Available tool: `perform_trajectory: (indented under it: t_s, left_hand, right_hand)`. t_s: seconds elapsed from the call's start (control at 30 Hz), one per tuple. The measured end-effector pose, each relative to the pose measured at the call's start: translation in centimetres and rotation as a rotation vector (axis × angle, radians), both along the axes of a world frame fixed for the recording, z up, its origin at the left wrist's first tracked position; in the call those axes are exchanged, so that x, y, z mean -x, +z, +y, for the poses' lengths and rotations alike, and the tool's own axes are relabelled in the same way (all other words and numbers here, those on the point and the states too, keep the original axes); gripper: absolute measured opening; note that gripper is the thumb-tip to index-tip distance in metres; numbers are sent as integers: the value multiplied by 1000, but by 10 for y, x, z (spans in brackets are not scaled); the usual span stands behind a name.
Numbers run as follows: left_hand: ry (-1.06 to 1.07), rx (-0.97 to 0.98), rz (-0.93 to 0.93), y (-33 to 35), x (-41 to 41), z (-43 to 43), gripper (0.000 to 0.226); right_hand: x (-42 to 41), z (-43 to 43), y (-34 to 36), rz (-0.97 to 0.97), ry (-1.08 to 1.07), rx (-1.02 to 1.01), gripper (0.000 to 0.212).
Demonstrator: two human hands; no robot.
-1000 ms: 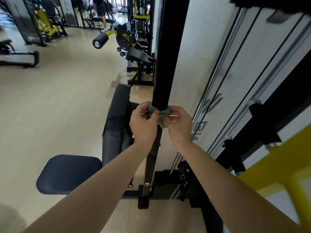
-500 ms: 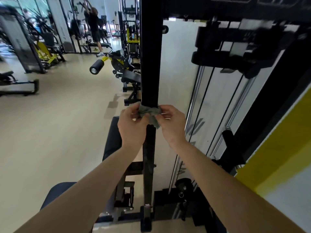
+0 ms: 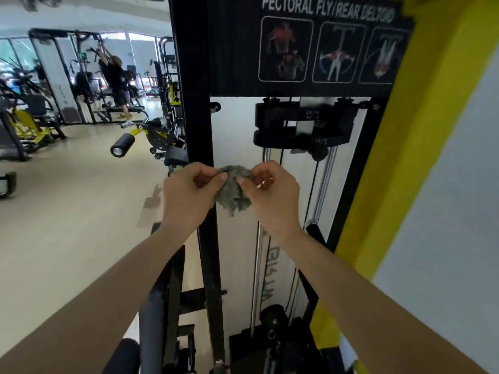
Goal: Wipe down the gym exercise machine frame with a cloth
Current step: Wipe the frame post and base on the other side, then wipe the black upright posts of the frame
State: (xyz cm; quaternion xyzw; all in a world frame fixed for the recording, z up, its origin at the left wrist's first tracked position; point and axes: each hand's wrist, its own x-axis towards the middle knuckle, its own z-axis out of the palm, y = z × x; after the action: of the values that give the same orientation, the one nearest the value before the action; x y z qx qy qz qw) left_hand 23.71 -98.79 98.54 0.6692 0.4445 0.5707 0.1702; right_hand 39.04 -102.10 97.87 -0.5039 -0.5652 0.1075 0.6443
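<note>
Apparently we pinch the crumpled grey cloth (image 3: 233, 197) mid-frame with left hand (image 3: 189, 191) and right hand (image 3: 272, 194), beside the black upright steel post (image 3: 195, 103), to bunch a fresh face.

The cloth (image 3: 234, 190) is grey and crumpled into a ragged wad; the left hand (image 3: 189, 193) and right hand (image 3: 272, 193) pinch its upper edge, and the rest hangs loose; it sits at mid-height by the right edge of the frame (image 3: 194, 103), a black upright post running top to floor; contact cannot be told.
</note>
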Motion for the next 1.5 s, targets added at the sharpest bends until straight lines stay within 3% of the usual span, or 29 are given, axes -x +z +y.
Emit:
perform_trajectory:
  t_s: [0.13,0.23,0.4,0.5,0.63,0.73,1.0,1.2,1.5]
  left_hand:
    - [-233,-14,120,-3,-9,-20,10]
    - [-446,-51,252,-10,-17,-31,22]
    - [-586,-120,459,-24,-42,-46,18]
    - [-581,-105,400,-28,-72,-64,7]
    - [-559,66,224,-41,-117,-86,6]
    - [-621,194,54,-48,-138,-95,4]
    - [-618,105,-128,-25,-146,-105,26]
    - [-560,12,-195,0,-160,-106,18]
    - [-400,200,-147,-94,-168,-143,13]
  right_hand:
    - [-21,-61,-12,-171,-105,31,21]
    - [-38,-100,-19,-276,-215,101,11]
    - [-59,-152,-35,-114,-433,176,16]
    - [-67,-173,-45,-14,-622,123,25]
    - [-80,-181,-46,221,-754,112,26]
    - [-90,-178,-44,328,-665,117,25]
    - [-110,-171,-18,160,-399,68,41]
    - [-132,-168,8,99,-260,25,42]
    - [-150,-170,-96,35,-118,361,39]
